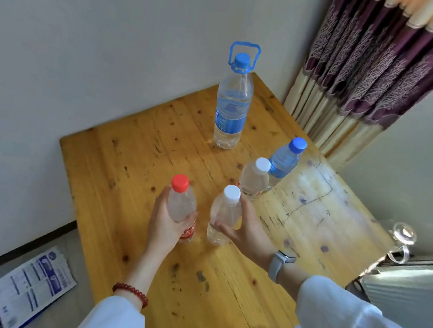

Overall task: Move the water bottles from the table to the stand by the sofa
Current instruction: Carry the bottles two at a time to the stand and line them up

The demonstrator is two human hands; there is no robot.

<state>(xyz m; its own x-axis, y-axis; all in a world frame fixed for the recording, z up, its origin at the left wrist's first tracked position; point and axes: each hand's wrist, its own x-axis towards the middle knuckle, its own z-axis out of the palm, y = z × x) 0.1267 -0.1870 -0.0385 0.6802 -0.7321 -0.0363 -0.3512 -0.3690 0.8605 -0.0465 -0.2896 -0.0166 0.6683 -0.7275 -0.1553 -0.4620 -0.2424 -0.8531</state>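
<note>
On the near half of the wooden counter (139,159), two small bottles were held upright, one in each grip. The red-capped bottle (181,207) was wrapped by the left hand (167,221), fingers closed round its lower body and red label. The white-capped bottle (223,215) was clasped by the right hand (244,226) from its 3 o'clock side, thumb laid across the front. Whether either base was lifted off the wood could not be told. At 1 o'clock from the right hand, a second white-capped bottle (255,179) and a blue-capped bottle (285,160) were seen touching. At 12 o'clock, well apart, a large handled bottle (232,101) was stood near the wall.
</note>
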